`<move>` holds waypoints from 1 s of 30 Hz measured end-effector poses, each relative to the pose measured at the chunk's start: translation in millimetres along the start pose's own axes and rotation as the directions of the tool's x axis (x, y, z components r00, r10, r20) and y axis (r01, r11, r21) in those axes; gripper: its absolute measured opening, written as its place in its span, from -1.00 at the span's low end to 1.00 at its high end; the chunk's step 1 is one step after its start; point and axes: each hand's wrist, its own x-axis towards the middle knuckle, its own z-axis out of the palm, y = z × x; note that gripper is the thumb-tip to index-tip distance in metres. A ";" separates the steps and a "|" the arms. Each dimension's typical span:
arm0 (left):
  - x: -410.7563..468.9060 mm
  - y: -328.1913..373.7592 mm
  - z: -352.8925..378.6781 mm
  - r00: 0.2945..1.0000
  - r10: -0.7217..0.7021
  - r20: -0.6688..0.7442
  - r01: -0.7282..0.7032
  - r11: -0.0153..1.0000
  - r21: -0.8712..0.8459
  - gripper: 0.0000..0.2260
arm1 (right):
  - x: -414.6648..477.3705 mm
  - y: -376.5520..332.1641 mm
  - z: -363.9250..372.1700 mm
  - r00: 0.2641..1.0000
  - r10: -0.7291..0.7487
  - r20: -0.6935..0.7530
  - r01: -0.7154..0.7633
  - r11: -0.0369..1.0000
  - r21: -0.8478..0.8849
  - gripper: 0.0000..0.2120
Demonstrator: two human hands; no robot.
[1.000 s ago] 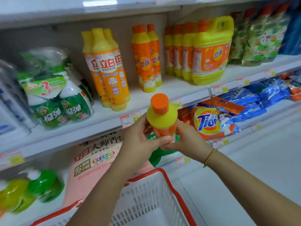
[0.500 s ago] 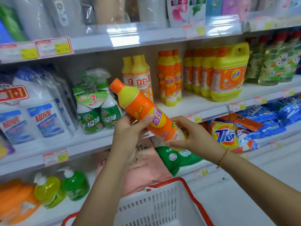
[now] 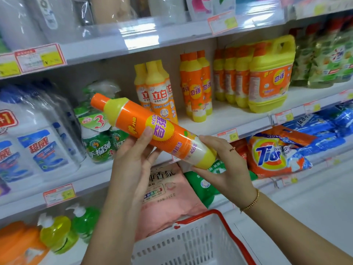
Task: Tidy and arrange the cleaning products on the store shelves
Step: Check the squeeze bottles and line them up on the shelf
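Left of Tide bag (image 3: 271, 155), KEON bottle (image 3: 133, 116)

- stuff on the top shelf (image 3: 152, 34) is chopped off by the frame's upper edge, no telling what most of it is
- price tags (image 3: 40, 57) along the shelf edges: print's way too blurry to read
- orange jug (image 3: 19, 243) at the bottom shelf's left end runs out of frame at the corner
- basket (image 3: 191, 243) is cut off at the bottom, only the far rim and wall show
- pink bag (image 3: 172, 203) is half hidden behind the left forearm (image 3: 118, 207) and the basket
- left hand (image 3: 133, 159): fingers are tucked behind the bottle (image 3: 152, 131), only the thumb shows
- green pouches (image 3: 324, 60) at the middle shelf's right end are just a smear
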 end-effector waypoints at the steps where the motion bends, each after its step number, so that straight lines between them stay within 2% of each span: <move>1: 0.4 -2.9 -0.8 1.000 0.003 0.019 -0.002 1.000 -0.015 -0.67 | -1.6 -1.1 -0.5 0.999 0.037 0.012 -0.037 0.999 0.031 -0.43; 3: 0.2 -7.7 -2.6 0.997 0.006 0.072 -0.003 0.999 -0.043 -0.52 | -2.9 -8.9 -2.0 0.980 0.191 0.055 -0.198 0.963 0.181 -0.42; 4: -0.1 -9.2 -2.7 0.995 0.003 0.097 0.002 0.998 -0.057 -0.45 | -2.3 -13.6 -2.9 0.953 0.288 0.094 -0.302 0.899 0.316 -0.42; 5: -0.2 -10.4 -2.6 0.993 0.000 0.120 0.009 0.997 -0.075 -0.41 | -0.7 -17.9 -4.2 0.919 0.366 0.149 -0.392 0.794 0.465 -0.43; 7: -0.3 -12.5 -1.0 0.986 0.000 0.167 0.021 0.993 -0.119 -0.38 | 3.6 -24.7 -7.3 0.852 0.425 0.305 -0.501 0.496 0.709 -0.49; 8: 0.0 -13.8 -0.5 0.981 0.000 0.192 0.027 0.990 -0.136 -0.39 | 4.8 -25.9 -7.6 0.811 0.418 0.409 -0.553 0.318 0.770 -0.51; 9: 0.5 -15.5 -0.4 0.977 0.000 0.212 0.031 0.989 -0.143 -0.40 | 5.0 -25.0 -7.0 0.758 0.401 0.515 -0.604 0.133 0.786 -0.51; 11: 0.4 -19.1 -0.1 0.971 0.000 0.239 0.034 0.990 -0.136 -0.38 | 3.5 -20.7 -6.0 0.633 0.336 0.698 -0.676 -0.200 0.709 -0.43; 12: -0.3 -20.2 0.0 0.971 -0.001 0.239 0.031 0.992 -0.121 -0.37 | 1.9 -19.5 -7.1 0.588 0.298 0.752 -0.690 -0.300 0.659 -0.39; 13: -1.6 -20.8 0.2 0.975 0.004 0.223 0.018 0.995 -0.098 -0.38 | 0.9 -18.6 -8.6 0.566 0.274 0.778 -0.703 -0.332 0.629 -0.37; 14: -2.7 -20.7 0.9 0.981 0.011 0.191 0.003 0.997 -0.074 -0.41 | 0.7 -17.1 -10.3 0.566 0.280 0.775 -0.722 -0.287 0.630 -0.40; 15: -2.4 -21.5 1.5 0.989 0.021 0.147 -0.013 0.998 -0.055 -0.47 | 0.9 -17.0 -12.1 0.595 0.317 0.738 -0.741 -0.138 0.657 -0.45; 16: -3.0 -20.5 4.3 0.995 0.033 0.094 -0.029 0.998 -0.047 -0.54 | 2.0 -19.9 -13.6 0.656 0.358 0.664 -0.737 0.113 0.667 -0.47; 17: -2.9 -20.2 6.5 0.998 0.048 0.042 -0.046 0.998 -0.051 -0.59 | 3.8 -23.1 -14.1 0.736 0.380 0.560 -0.677 0.409 0.612 -0.45; 18: -3.8 -20.0 9.1 0.998 0.058 0.003 -0.058 0.996 -0.068 -0.61 | 4.4 -25.0 -13.5 0.818 0.366 0.444 -0.564 0.662 0.493 -0.39; 19: -4.3 -21.1 11.5 0.998 0.065 -0.023 -0.066 0.995 -0.079 -0.63 | 4.2 -25.6 -11.0 0.889 0.317 0.329 -0.426 0.836 0.345 -0.33; 20: -6.6 -21.4 15.3 0.997 0.060 -0.044 -0.064 0.994 -0.087 -0.63 | 4.1 -26.3 -7.4 0.944 0.239 0.228 -0.285 0.939 0.195 -0.31; 22: -11.8 -23.9 21.1 0.997 0.050 -0.065 -0.056 0.994 -0.092 -0.55 | 1.6 -25.4 -1.0 0.992 0.097 0.077 -0.095 0.995 -0.022 -0.35; 24: -15.3 -26.3 23.5 0.997 0.028 -0.070 -0.035 0.995 -0.099 -0.53 | -1.9 -26.5 1.0 0.999 0.036 -0.024 -0.039 0.993 -0.114 -0.40; 26: -16.1 -27.5 21.5 0.998 0.013 -0.064 -0.019 0.996 -0.085 -0.56 | -2.4 -29.7 -0.3 0.998 -0.012 -0.065 0.001 0.987 -0.161 -0.44; 28: -14.9 -28.5 15.9 0.998 0.041 -0.054 -0.041 0.999 0.003 -0.54 | -0.9 -30.2 -3.7 0.999 0.010 -0.036 -0.016 0.988 -0.156 -0.48; 30: -12.1 -28.8 9.5 0.998 0.052 -0.021 -0.051 0.997 0.052 -0.53 | 4.0 -31.9 -10.4 0.982 0.189 0.017 -0.189 0.982 0.011 -0.50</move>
